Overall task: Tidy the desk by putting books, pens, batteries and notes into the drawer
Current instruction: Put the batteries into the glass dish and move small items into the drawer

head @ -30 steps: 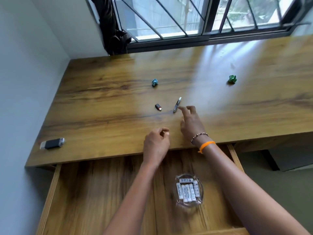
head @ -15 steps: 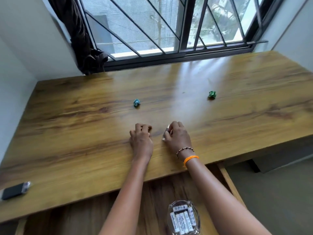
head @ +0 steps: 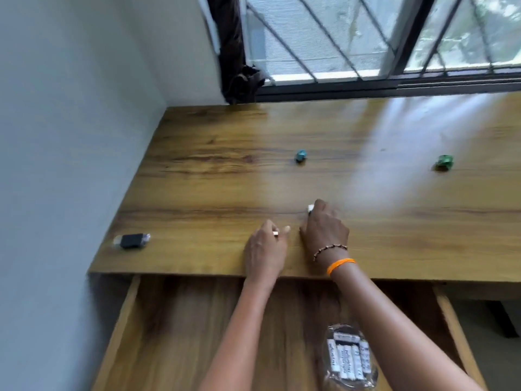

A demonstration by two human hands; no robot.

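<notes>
Two hands work at the near edge of your wide wood-grain desk (head: 197,193), directly above the open wooden drawer (head: 174,334), so what you lift can drop straight in. Below your right wrist, a clear round dish of white batteries (head: 348,359) sits inside that drawer. Your right hand (head: 324,232) is curled over a slim, white-tipped item (head: 310,207); your left hand (head: 265,252) pinches a small pale-ended piece (head: 276,233). Left of both lies a black flash drive (head: 132,240); beyond your fingers rest teal (head: 300,156) and green (head: 444,162) crumpled notes.
</notes>
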